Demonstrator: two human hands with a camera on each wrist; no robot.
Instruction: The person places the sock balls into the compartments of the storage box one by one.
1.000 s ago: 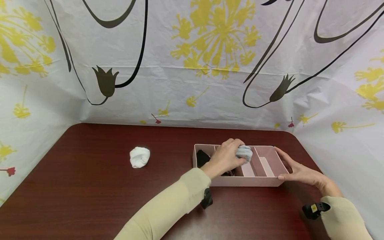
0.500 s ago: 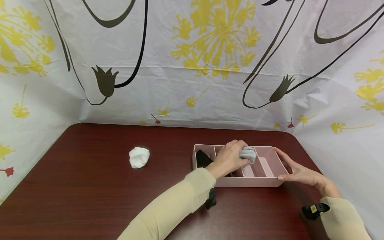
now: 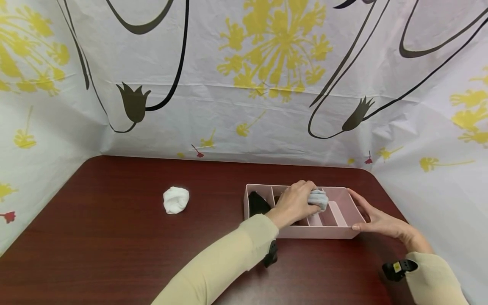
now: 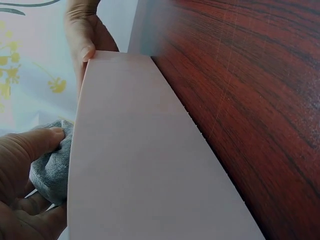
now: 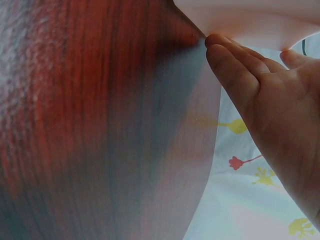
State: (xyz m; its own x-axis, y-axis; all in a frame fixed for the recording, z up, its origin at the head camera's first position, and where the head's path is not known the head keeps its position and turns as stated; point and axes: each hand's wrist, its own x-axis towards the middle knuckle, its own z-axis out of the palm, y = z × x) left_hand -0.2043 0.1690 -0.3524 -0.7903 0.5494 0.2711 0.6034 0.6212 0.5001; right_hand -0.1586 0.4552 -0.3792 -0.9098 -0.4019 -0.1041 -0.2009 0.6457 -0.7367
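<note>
A pink divided box [image 3: 316,232] stands on the table. My left hand [image 3: 295,203] holds a balled-up grey sock [image 3: 318,199] over the box's middle-right compartments. In the left wrist view, the thumb presses on the soft grey sock [image 4: 52,170] right beside the box's front wall [image 4: 135,140], with fingers beneath it. At the right end, my right hand [image 3: 385,218] grips the box, thumb at the near corner and fingers at the far one. The right wrist view has the hand [image 5: 275,95] with its fingers along the end wall [image 5: 250,22].
Black cloth [image 3: 258,204] lies in the leftmost compartment; the one beside it holds something dark, mostly hidden by the left hand. A balled white sock [image 3: 176,200] sits left on the dark red table [image 3: 114,228]. A patterned sheet [image 3: 236,140] hangs behind and at both sides.
My left hand has shifted to the right and slightly lower into the box with the grey sock. The right hand keeps its hold on the box's end.
</note>
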